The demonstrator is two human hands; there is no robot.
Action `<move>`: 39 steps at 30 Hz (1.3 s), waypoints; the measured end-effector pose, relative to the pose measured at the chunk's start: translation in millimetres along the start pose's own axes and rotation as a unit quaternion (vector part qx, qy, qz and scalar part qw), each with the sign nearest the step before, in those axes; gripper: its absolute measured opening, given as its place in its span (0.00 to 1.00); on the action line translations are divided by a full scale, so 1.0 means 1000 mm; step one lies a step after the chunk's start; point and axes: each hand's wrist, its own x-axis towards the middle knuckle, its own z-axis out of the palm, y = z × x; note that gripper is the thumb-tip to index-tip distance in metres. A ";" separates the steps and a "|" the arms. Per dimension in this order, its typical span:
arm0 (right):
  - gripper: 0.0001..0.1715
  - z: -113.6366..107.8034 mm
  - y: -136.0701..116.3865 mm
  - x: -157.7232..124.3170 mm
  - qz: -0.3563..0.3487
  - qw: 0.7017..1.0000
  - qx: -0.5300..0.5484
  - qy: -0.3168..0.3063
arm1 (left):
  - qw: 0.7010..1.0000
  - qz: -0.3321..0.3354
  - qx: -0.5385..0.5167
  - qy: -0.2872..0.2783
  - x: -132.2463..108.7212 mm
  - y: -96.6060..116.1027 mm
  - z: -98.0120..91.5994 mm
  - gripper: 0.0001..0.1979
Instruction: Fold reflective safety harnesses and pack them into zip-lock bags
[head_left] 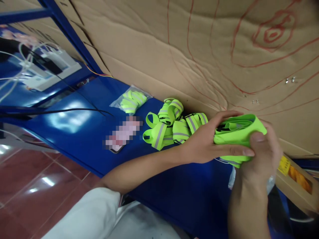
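Your left hand has its fingers curled over the top and thumb pressed along the underside of a folded neon-green reflective band bundle, while your right hand closes on the same bundle from the near end, thumb flat on its right tip. You hold it just above the blue bench, close to the cardboard wall, its long axis running left to right and tilted slightly up at the right. Just left of your left hand lies a loose pile of bands, and farther left a bagged band and a phone.
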 end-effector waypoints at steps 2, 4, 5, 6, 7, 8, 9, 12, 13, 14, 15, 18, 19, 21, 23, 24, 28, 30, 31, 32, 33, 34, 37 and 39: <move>0.19 0.002 -0.008 -0.007 -0.018 0.999 0.028 0.038 | 1.000 -0.008 -0.008 -0.003 -0.008 0.005 0.001 0.37; 0.16 0.005 -0.011 -0.022 0.002 0.999 0.027 0.029 | 0.999 -0.037 -0.012 -0.018 -0.024 0.010 0.000 0.42; 0.15 0.007 -0.010 -0.033 0.025 0.999 0.023 0.013 | 0.998 -0.062 -0.013 -0.023 -0.035 0.013 -0.001 0.44; 0.15 0.008 -0.009 -0.045 0.035 0.999 0.027 -0.002 | 0.995 -0.101 -0.014 -0.024 -0.049 0.015 -0.001 0.45; 0.15 0.011 -0.006 -0.060 0.037 0.999 0.029 -0.006 | 0.989 -0.149 -0.015 -0.006 -0.065 0.017 -0.002 0.45; 0.15 0.013 -0.004 -0.076 0.053 0.998 0.031 -0.024 | 0.975 -0.221 -0.010 0.013 -0.083 0.018 -0.002 0.42; 0.18 0.015 -0.002 -0.093 0.083 0.994 0.049 -0.041 | 0.955 -0.295 -0.011 0.031 -0.103 0.018 -0.003 0.38; 0.38 0.024 -0.003 -0.143 0.219 0.946 0.216 -0.104 | 0.918 -0.378 0.030 0.119 -0.158 0.012 -0.006 0.36; 0.42 0.027 -0.006 -0.157 0.271 0.919 0.260 -0.120 | 0.917 -0.365 0.058 0.149 -0.174 0.007 -0.006 0.36; 0.45 0.030 -0.010 -0.170 0.317 0.891 0.298 -0.128 | 0.918 -0.343 0.081 0.179 -0.187 0.002 -0.006 0.35; 0.47 0.033 -0.015 -0.180 0.353 0.865 0.329 -0.133 | 0.919 -0.329 0.089 0.200 -0.198 -0.005 -0.004 0.35; 0.51 0.034 -0.027 -0.196 0.396 0.830 0.379 -0.101 | 0.929 -0.302 0.102 0.189 -0.218 -0.023 0.005 0.37; 0.51 0.030 -0.029 -0.197 0.397 0.831 0.379 -0.094 | 0.933 -0.298 0.116 0.167 -0.221 -0.028 0.008 0.37; 0.45 0.015 -0.028 -0.199 0.395 0.847 0.345 -0.087 | 0.937 -0.287 0.165 0.110 -0.222 -0.033 0.013 0.36; 0.37 -0.007 -0.019 -0.204 0.398 0.873 0.272 -0.071 | 0.936 -0.260 0.236 0.034 -0.217 -0.031 0.016 0.35; 0.34 -0.020 -0.013 -0.209 0.402 0.882 0.237 -0.063 | 0.933 -0.240 0.268 -0.019 -0.211 -0.028 0.018 0.36; 0.34 -0.075 0.021 -0.242 0.451 0.861 0.220 0.083 | 0.902 -0.132 0.320 -0.259 -0.168 -0.017 0.028 0.38; 0.37 -0.101 0.037 -0.256 0.473 0.828 0.218 0.207 | 0.873 -0.053 0.361 -0.323 -0.136 -0.024 0.037 0.33; 0.38 -0.113 0.043 -0.260 0.465 0.817 0.206 0.272 | 0.850 -0.003 0.406 -0.336 -0.118 -0.033 0.043 0.30; 0.38 -0.124 0.048 -0.262 0.455 0.807 0.191 0.324 | 0.818 0.053 0.461 -0.341 -0.100 -0.044 0.050 0.25; 0.38 -0.135 0.051 -0.262 0.443 0.802 0.172 0.361 | 0.773 0.110 0.508 -0.364 -0.083 -0.056 0.056 0.22; 0.38 -0.143 0.053 -0.261 0.432 0.801 0.151 0.386 | 0.726 0.160 0.535 -0.401 -0.068 -0.069 0.063 0.25; 0.38 -0.159 0.055 -0.260 0.429 0.793 0.117 0.416 | 0.647 0.225 0.577 -0.445 -0.042 -0.095 0.079 0.28; 0.38 -0.160 0.055 -0.265 0.445 0.781 0.121 0.422 | 0.637 0.221 0.593 -0.440 -0.049 -0.095 0.084 0.22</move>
